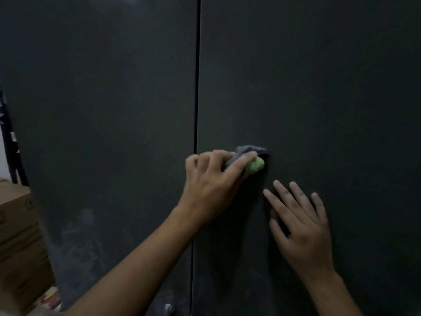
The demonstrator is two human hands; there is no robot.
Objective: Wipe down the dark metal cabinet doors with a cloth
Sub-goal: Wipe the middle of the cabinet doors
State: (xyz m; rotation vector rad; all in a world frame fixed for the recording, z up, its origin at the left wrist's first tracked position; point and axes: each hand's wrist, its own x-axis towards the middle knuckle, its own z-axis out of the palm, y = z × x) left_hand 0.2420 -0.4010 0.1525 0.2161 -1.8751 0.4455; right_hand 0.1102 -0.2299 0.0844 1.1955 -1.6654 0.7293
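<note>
While the two dark cabinet doors fill nearly the whole view, the left hand point(211, 188) reaches up across the vertical seam point(197, 87) between them and holds the cloth point(256, 166) against the right door point(319, 87). The cloth is bunched, grey on top with a light green patch showing at its right end, and it sits just right of the seam, about mid-height in the frame. The left hand's grip is curled round the cloth, with the index finger laid over it and the other fingers bent at the knuckles. The right hand point(303, 229) lies flat on the same door, below and a little right of the cloth, near it but apart from it. Its grip is spread, fingers straight and pointing up and left, holding nothing. The left door point(102, 99) shows pale smudges point(84, 224) on its lower part. A small light metal piece point(168, 307) sits at the bottom edge just left of the seam; what it is cannot be told. Stacked cardboard boxes point(20, 236) stand at the far left, beside the cabinet.
</note>
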